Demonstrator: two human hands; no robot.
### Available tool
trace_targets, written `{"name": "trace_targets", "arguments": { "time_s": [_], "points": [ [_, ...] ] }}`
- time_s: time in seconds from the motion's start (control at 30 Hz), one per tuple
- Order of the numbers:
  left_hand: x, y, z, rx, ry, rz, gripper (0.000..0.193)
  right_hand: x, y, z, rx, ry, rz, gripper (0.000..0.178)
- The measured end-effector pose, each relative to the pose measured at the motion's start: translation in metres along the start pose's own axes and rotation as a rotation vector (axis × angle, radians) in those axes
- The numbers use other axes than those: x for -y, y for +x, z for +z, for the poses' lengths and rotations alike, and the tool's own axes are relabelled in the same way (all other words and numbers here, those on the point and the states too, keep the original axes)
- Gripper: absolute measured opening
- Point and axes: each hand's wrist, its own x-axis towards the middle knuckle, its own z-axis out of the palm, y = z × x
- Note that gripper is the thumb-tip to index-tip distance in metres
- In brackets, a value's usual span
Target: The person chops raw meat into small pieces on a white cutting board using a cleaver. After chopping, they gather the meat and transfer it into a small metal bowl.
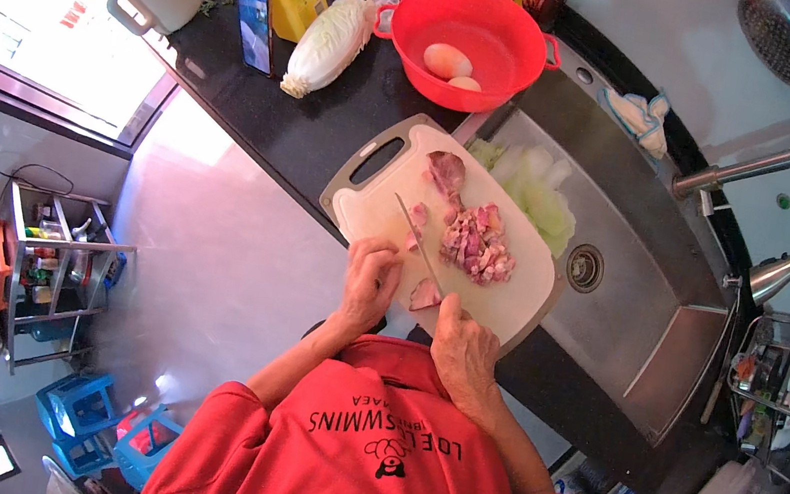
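Dark counter (286, 123) and steel sink (633, 281) lie under the board (370, 211). The right hand (464, 353) grips the knife (426, 259); the left hand (370, 279) curls near it, any hold unclear. On the board, most meat (479, 244) seems chopped; a chunk (446, 170) and a slab (426, 295) look uncut.

Daylight pours through the window (97, 69) on our left, so strong that the glass burns out to white, laying a hazy pinkish glare across the floor (228, 213). The chopping board (372, 205) is brightly lit and reasonably sharp. Toward the rim, straight lines bow, small details soften, and the corners sink into black.
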Motion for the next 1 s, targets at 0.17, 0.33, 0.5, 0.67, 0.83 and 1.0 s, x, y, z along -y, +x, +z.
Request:
{"name": "trace_targets", "arguments": {
  "time_s": [0.17,0.33,0.5,0.67,0.83,1.0],
  "points": [
    [-0.032,-0.008,-0.010,0.219,-0.035,0.029,0.036,-0.012,0.001,0.000,0.035,0.025,0.030,0.008],
    [-0.024,-0.013,-0.013,-0.001,-0.217,-0.250,0.035,-0.028,0.007,-0.007,-0.027,0.211,0.017,0.015],
    [-0.015,-0.018,-0.026,-0.174,-0.356,-0.530,0.029,-0.024,0.009,-0.019,0.085,0.232,-0.131,0.015],
    [-0.020,0.003,-0.029,-0.003,-0.124,-0.222,0.027,-0.031,0.006,-0.016,0.105,0.123,-0.019,0.014],
    [-0.003,0.021,-0.023,0.132,0.104,0.032,0.038,-0.044,0.003,-0.020,0.050,0.117,-0.057,0.013],
    [-0.009,0.023,-0.021,0.129,0.153,0.036,0.042,-0.044,-0.003,-0.018,0.030,0.141,-0.067,0.014]
  ]
}}
